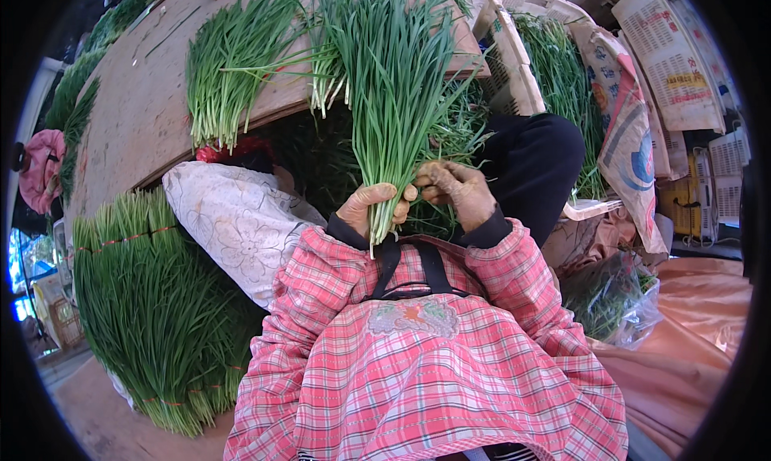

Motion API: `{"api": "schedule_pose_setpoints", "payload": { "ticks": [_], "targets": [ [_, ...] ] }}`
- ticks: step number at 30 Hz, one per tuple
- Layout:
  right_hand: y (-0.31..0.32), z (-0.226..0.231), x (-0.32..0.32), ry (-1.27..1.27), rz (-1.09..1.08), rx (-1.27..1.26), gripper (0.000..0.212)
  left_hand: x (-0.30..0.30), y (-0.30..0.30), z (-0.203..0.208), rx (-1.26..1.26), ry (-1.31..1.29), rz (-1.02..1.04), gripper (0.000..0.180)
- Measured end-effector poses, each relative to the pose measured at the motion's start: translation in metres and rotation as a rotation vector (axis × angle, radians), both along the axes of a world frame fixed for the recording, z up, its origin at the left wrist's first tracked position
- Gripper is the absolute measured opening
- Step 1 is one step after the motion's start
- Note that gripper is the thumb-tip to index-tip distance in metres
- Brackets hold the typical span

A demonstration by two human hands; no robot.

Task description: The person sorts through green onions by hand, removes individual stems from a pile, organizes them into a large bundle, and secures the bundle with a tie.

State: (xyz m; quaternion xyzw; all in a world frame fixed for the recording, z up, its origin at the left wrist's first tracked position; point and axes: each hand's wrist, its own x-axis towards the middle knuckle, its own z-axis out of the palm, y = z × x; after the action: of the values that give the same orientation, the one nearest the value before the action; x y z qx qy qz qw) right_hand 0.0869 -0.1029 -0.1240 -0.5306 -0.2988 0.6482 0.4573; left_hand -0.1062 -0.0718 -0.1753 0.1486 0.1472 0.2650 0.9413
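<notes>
Perhaps slackness is posing the main risk here: were the left hand [374,205] to ease, single stalks could be sliding out of the bunch of garlic chives [397,83], leaving its pale ends uneven. Squeezing too hard could be bruising the tender stalks, and the long leaves, spreading above the plywood board [152,83], could be tangling with the loose chives [229,75] lying there on the left.

As for the grip, the left hand is clasping the bunch low, its fingers wrapping around the pale stalks. The bare ends are poking out just below the fist, while the leaves are fanning upward, away from the plaid smock [401,373]. The right hand [458,189] is hovering just beside the bunch's right edge, thumb and fingers bending together; whether it is pinching a stalk or merely touching the edge, I cannot tell.
</notes>
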Motion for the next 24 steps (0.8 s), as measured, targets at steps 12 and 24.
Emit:
{"api": "schedule_pose_setpoints", "payload": {
  "ticks": [12, 24],
  "targets": [
    [0.003, -0.013, -0.011, -0.344, 0.116, 0.187, 0.023, 0.005, -0.002, 0.012, 0.075, 0.074, 0.063, 0.048],
    [0.1, 0.075, -0.047, -0.854, 0.172, 0.913, 0.031, 0.016, -0.002, -0.015, 0.108, 0.511, 0.015, 0.023]
  ]
}}
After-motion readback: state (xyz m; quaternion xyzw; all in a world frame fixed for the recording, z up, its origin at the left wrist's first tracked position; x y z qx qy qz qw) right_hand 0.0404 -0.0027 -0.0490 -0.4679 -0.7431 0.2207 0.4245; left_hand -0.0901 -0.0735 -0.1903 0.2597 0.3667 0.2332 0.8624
